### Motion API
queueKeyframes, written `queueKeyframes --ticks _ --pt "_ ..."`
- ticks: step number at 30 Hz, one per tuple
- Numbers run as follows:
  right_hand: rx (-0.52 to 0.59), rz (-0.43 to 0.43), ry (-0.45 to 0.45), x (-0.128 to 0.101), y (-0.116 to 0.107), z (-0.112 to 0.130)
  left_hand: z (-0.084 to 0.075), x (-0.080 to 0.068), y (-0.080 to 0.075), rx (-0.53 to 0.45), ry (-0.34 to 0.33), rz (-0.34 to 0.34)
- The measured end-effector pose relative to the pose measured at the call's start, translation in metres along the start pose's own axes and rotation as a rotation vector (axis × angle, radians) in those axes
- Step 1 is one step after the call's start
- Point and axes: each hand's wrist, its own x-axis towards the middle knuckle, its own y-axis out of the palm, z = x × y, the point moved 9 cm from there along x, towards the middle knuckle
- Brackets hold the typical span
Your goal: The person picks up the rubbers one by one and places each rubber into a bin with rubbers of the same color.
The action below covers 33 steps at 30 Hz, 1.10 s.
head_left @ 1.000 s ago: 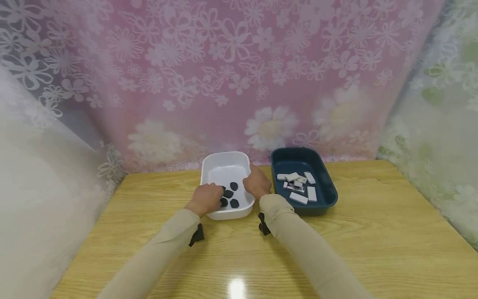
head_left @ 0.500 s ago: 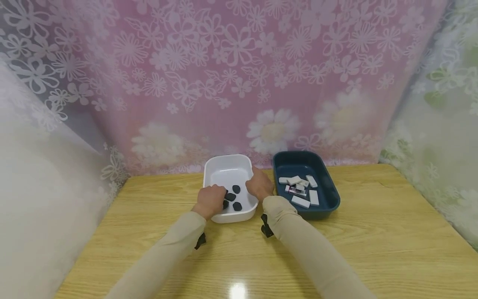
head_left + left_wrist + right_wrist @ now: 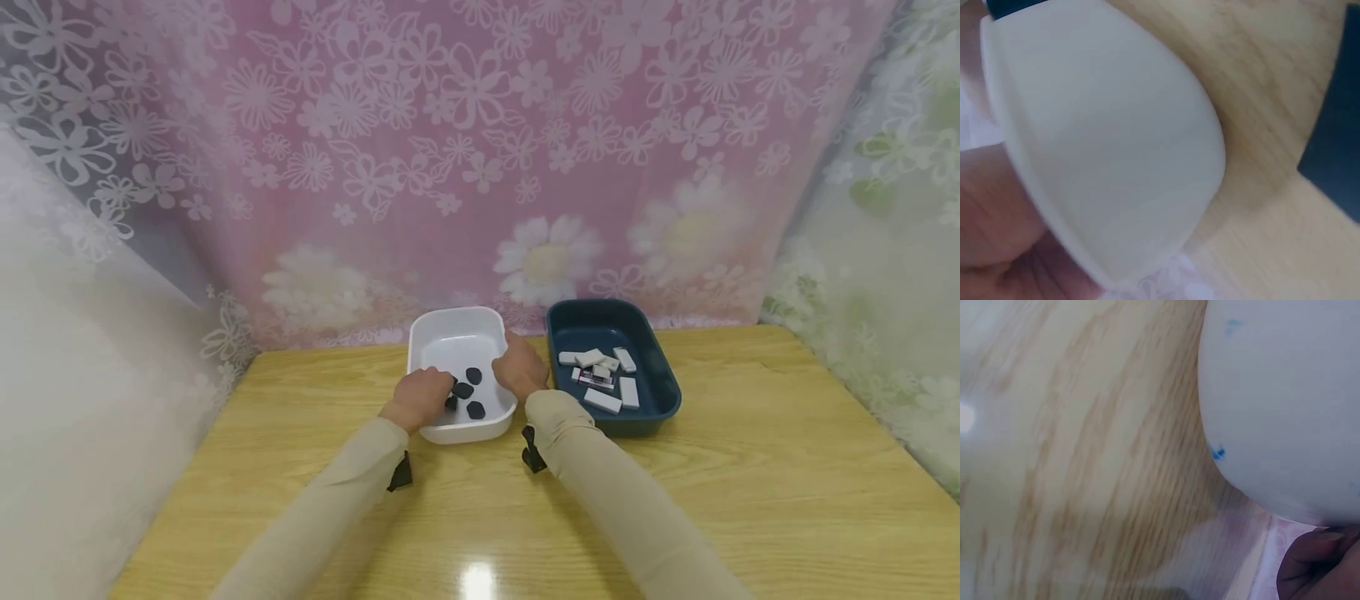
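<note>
A white tub [image 3: 459,327] stands at the back middle of the wooden table and holds several black pebble-like pieces [image 3: 463,390]. My left hand [image 3: 420,398] grips its front left rim, fingers curled over the edge beside the black pieces. My right hand [image 3: 519,370] grips the right rim. In the left wrist view the white tub's outer wall [image 3: 1116,137] fills the frame, with my left hand [image 3: 997,250] under its rim. In the right wrist view the tub wall [image 3: 1285,394] is seen close up, with a fingertip [image 3: 1316,559] below it.
A dark blue tray [image 3: 600,321] stands just right of the white tub and holds several white rectangular blocks [image 3: 602,375]. Floral curtains [image 3: 480,167] close off the back and both sides. The wooden table [image 3: 750,467] stretches toward me and to the right.
Both hands keep their hold on the tub's rim. Only the head view has shifted slightly.
</note>
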Motion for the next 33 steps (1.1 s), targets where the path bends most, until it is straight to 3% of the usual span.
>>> queueKeyframes --ticks 3,7,10,12,15,21,26,33 --pt "0.000 0.012 0.002 0.001 0.001 0.000 -0.003 -0.008 -0.010 -0.052 0.085 -0.063" --pt "-0.003 0.033 0.010 0.000 0.005 -0.001 0.004 -0.031 -0.031 -0.154 0.152 -0.262" --pt "-0.008 0.036 0.010 0.000 0.006 -0.002 0.019 -0.055 -0.042 -0.253 0.088 -0.386" --pt "-0.005 0.035 0.009 0.000 0.007 -0.002 0.032 -0.073 -0.044 -0.309 0.019 -0.426" --pt "-0.003 0.037 0.007 0.002 0.005 0.000 0.049 -0.095 -0.038 -0.362 -0.079 -0.397" --pt "-0.012 0.032 -0.002 0.005 -0.001 0.001 0.068 -0.119 -0.010 -0.380 -0.161 -0.210" --pt "-0.006 0.036 -0.003 0.007 -0.001 0.000 0.067 -0.131 0.012 -0.371 -0.170 -0.119" --pt "0.000 0.041 -0.007 0.005 0.001 0.003 0.060 -0.140 0.031 -0.300 -0.169 -0.074"
